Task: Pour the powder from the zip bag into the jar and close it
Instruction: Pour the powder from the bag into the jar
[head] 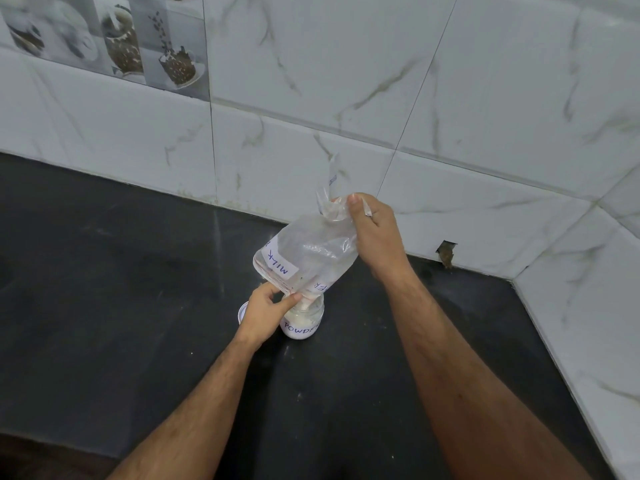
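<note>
A clear zip bag [304,251] with a white "MILK" label hangs upside down over a small glass jar [304,322] labelled "POWDER". My right hand [372,230] grips the bag's bunched upper end, well above the jar. My left hand [265,311] pinches the bag's lower open edge right at the jar's mouth. White powder lies inside the jar, and a thin stream runs from the bag's mouth into it. A white lid [243,311] lies on the counter just left of the jar, mostly hidden behind my left hand.
The jar stands on a black stone counter [121,289] near a corner of white marbled wall tiles [450,116]. A chipped hole [446,252] marks the tile base at the right. Picture tiles [121,39] sit high at the left.
</note>
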Demonstrator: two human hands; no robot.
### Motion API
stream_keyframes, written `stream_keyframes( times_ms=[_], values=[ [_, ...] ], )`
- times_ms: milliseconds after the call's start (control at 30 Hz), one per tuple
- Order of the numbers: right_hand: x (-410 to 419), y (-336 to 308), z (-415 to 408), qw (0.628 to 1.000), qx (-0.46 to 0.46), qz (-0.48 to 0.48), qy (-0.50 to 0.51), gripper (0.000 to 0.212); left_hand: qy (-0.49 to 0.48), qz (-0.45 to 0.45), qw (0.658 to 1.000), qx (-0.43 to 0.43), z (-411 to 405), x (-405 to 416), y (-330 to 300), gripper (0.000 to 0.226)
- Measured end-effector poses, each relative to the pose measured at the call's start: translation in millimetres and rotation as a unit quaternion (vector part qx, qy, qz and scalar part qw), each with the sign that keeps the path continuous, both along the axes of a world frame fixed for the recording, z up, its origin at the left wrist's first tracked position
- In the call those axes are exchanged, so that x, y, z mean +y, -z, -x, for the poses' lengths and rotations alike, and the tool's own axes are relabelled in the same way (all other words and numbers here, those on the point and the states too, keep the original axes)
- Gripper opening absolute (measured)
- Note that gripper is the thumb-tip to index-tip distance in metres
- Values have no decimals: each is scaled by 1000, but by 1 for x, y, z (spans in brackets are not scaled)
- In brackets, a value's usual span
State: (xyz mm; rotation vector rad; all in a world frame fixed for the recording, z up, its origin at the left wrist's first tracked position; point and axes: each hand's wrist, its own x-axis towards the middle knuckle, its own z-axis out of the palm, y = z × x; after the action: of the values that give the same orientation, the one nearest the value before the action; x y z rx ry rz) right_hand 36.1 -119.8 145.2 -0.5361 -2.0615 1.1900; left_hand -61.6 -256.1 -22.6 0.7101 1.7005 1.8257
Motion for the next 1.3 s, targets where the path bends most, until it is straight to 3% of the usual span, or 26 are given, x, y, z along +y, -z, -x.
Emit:
stream_keyframes(
  times_ms=[400,1300],
  values=[
    [-7,-1,10,999,14,44,-6,40,3,-10,999,-49,-1,-2,2,14],
    [-4,4,1,993,55,97,26,40,-5,28,1000,-10,0,-6,3,13]
  ],
)
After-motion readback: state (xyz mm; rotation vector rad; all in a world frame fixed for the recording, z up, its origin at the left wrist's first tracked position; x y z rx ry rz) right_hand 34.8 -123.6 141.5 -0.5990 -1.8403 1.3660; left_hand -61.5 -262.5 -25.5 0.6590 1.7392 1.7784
